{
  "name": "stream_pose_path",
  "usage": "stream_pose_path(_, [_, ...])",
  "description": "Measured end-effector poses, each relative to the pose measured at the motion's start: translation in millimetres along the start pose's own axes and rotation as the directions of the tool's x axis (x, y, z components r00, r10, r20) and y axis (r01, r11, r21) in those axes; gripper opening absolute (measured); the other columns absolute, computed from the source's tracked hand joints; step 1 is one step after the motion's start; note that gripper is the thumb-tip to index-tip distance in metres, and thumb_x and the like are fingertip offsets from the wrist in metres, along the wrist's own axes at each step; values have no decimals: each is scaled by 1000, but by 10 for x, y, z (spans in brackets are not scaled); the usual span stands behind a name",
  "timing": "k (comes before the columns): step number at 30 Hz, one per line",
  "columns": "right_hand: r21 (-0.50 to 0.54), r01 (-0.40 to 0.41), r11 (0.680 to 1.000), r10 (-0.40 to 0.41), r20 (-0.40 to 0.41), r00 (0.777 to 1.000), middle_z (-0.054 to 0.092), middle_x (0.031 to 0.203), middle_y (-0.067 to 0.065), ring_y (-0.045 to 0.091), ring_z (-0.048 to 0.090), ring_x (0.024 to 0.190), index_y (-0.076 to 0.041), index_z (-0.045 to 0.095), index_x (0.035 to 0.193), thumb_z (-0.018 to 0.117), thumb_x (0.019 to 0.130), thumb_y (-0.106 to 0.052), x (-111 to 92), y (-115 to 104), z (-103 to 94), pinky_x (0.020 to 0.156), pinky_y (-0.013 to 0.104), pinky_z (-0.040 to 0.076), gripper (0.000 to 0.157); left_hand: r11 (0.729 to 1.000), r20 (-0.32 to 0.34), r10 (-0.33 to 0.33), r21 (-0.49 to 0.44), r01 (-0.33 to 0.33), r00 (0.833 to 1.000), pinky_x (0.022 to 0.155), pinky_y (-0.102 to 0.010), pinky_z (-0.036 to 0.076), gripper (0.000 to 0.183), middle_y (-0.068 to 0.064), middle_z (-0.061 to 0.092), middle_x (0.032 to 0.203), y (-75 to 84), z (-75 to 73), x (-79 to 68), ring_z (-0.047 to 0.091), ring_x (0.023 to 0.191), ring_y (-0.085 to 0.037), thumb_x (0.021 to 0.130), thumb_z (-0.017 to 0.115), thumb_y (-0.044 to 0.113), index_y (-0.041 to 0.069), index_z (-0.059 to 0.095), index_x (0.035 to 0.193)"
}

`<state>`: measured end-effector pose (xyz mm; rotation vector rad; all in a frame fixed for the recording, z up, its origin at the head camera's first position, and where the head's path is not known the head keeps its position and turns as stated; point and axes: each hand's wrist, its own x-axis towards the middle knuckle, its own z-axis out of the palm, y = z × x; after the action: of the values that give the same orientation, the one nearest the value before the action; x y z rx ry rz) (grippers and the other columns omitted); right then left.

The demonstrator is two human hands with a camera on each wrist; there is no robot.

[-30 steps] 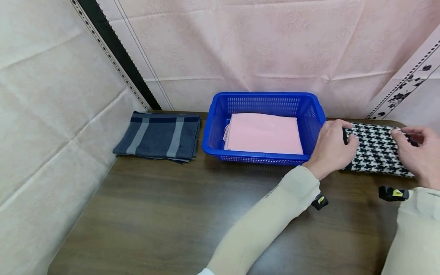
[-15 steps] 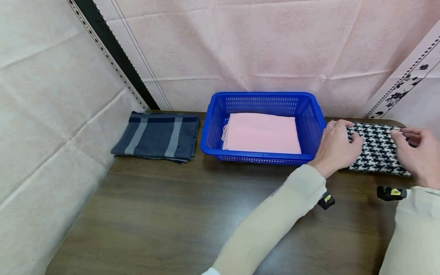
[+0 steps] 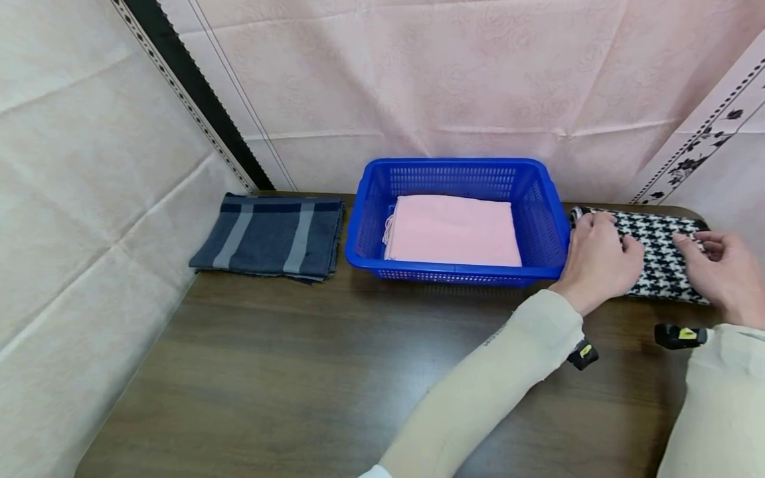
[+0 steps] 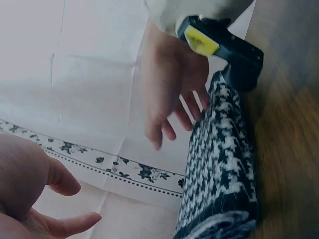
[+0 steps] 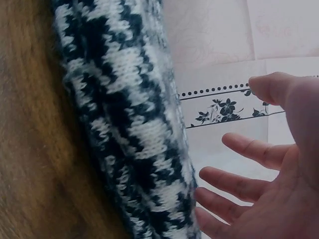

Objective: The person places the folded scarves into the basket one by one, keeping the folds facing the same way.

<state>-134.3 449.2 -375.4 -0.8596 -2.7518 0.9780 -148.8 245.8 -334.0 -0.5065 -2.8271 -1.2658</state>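
A folded black-and-white houndstooth knit scarf [image 3: 657,255] lies on the table at the right, just beyond the basket. Over its left part hovers my left hand [image 3: 600,259], fingers loosely bent and covering some of the cloth. The left wrist view shows that hand's thumb and finger [image 4: 65,181] spread, apart from the scarf. At the scarf's right end is my right hand [image 3: 720,269], with relaxed, spread fingers. Its fingertips are at the scarf's edge in the right wrist view; whether they touch it I cannot tell.
A blue plastic basket [image 3: 455,272] holding a folded pink cloth [image 3: 454,229] stands left of my left hand. Farther left lies a folded dark blue cloth [image 3: 269,239] with grey stripes. Pale fabric [image 3: 418,79] hangs behind the brown table [image 3: 287,358].
My left hand has moved right across the scarf, away from the basket, so the scarf's left end shows. My right hand has barely moved. The view has shifted slightly.
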Motion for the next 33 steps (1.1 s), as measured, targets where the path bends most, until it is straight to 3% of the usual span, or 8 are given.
stream_pose_path(7, [-6,-12,1000,12,15,1000,20,161,38,59,27,144,6,20,158,29,106,-52,10,72,19,114,69,27,79,999,-47,-26,34,28,999,93,-16,46,27,12,54,129,52,102,-70,53,114,-2,101,56,38,24,61,123])
stream_pose_path(11, [-22,-28,999,28,16,999,17,162,36,58,23,147,6,19,158,29,106,-50,0,78,32,115,68,27,77,997,-78,-8,73,13,997,100,-17,43,28,8,50,140,77,150,-99,48,126,-3,100,57,37,23,61,124])
stream_pose_path(16, [-35,-61,998,62,19,998,9,165,33,55,17,151,6,19,158,31,106,-48,-24,78,40,117,67,25,76,996,-67,11,87,-5,998,111,-19,39,30,9,43,152,98,203,-124,41,138,-2,100,57,37,26,60,128])
stream_pose_path(26, [-45,-107,993,109,50,993,6,165,34,56,18,150,9,13,158,33,106,-40,-17,132,44,115,68,27,74,998,-65,47,52,-44,997,110,-17,38,31,10,42,151,-17,346,-154,36,143,-3,99,59,34,27,59,129])
stream_pose_path(33, [-7,-150,989,150,33,988,4,166,33,55,15,151,8,9,159,30,106,-42,-8,174,82,118,66,26,75,999,-34,-4,45,5,999,115,-23,37,37,5,32,162,-115,431,-144,28,151,-10,98,58,36,28,56,134])
